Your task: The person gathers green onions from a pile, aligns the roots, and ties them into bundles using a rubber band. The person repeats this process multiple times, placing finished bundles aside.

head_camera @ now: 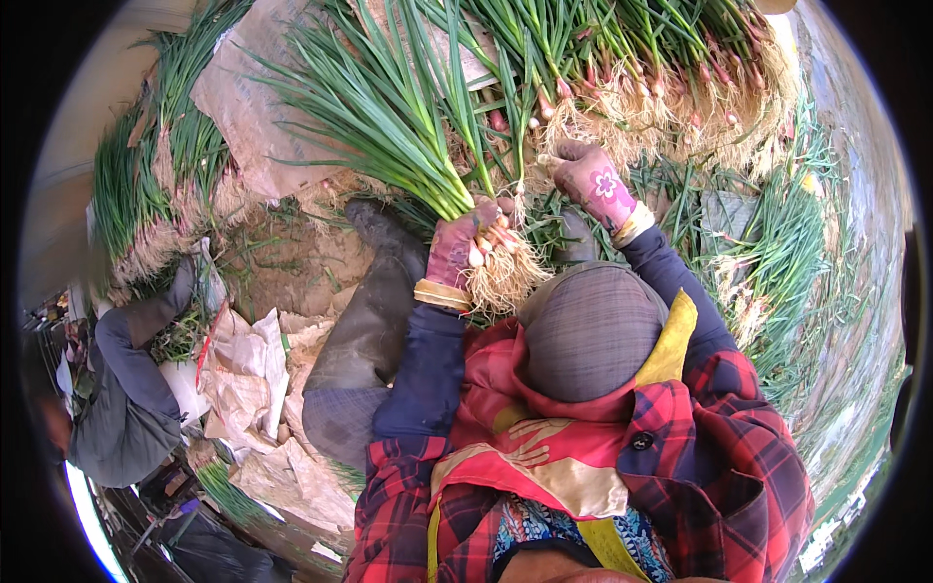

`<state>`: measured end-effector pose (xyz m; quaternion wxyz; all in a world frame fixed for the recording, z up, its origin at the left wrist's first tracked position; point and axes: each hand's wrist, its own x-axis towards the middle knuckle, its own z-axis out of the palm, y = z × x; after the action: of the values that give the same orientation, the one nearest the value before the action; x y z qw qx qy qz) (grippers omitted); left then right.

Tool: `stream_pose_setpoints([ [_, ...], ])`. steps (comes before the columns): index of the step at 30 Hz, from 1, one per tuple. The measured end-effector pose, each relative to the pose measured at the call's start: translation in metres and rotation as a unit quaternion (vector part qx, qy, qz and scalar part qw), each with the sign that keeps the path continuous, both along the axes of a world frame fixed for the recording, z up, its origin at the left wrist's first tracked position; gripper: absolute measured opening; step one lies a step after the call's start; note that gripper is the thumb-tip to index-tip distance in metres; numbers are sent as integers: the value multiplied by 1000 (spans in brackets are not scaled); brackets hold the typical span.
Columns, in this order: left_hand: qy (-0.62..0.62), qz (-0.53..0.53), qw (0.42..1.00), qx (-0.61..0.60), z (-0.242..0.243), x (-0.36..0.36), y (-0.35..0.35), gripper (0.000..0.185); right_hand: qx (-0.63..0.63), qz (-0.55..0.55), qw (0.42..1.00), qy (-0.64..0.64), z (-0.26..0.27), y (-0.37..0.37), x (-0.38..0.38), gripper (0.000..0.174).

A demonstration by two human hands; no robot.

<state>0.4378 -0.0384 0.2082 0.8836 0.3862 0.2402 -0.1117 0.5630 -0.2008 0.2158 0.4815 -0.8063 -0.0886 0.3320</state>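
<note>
My left hand (450,251), in a worn pink glove, is closed around a bunch of spring onions (437,175). Their green leaves fan up and to the left, while small pale bulbs and a tuft of roots (506,277) hang below the fist. One more thin stalk with a bulb (520,191) stands beside that fist; whether it is gripped is unclear. My right hand (594,178), gloved in pink with a flower print, has its fingers curled in. It is beside the roots of a long row of spring onions (656,87). A pale bit shows at its fingertips, too small to identify.
More spring onions (157,189) lie at the far left, and a loose bundle (783,240) at the right. Brown paper sheeting (262,102) lies beyond my left hand. A rubber boot (379,262) and my bent knee (594,328) are close by. Another person's leg (138,357) is at left.
</note>
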Motion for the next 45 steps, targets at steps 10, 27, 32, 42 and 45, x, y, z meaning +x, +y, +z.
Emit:
stream_pose_setpoints([
  [10, 64, -10, 997, 39, -8, -4, -8, 31, 81, 130, 987, 43, 17, 39, -3, 29],
  [27, -12, -16, 995, -99, 19, -7, -12, 27, -29, 189, 875, -444, 10, 41, 11, 29],
  [32, -37, -25, 998, -36, 12, -10, -5, 33, -3, -60, 995, 81, -25, -33, 13, 49],
  [42, 41, 16, 996, -79, 3, -17, -7, 31, 232, -40, 956, 177, 18, 34, -2, 18],
  [45, 29, -37, 998, 39, 0, -13, 5, 30, 329, -190, 923, -62, 56, 9, 31, 18],
])
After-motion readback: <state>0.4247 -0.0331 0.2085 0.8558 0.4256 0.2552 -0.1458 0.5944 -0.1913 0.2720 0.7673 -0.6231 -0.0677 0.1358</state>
